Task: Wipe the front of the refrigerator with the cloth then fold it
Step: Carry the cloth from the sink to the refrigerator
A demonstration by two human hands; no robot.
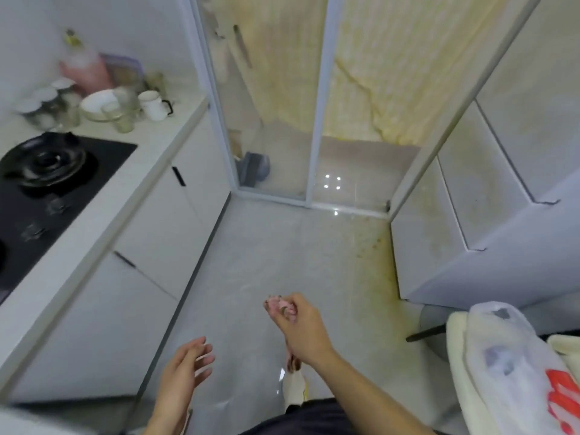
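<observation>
Head-worn view, forward and downward

A small home kitchen. Up and left of the left hand, a black gas hob sits in a white table that carries cups, a bowl and jars, with white cupboards below. Beyond the right hand is a glass sliding door; to that hand's right stands a white refrigerator

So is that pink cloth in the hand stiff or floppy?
Probably floppy: the cloth is scrunched inside the right hand, with what looks like an end dangling below. Likely light, since one hand holds it.
</observation>
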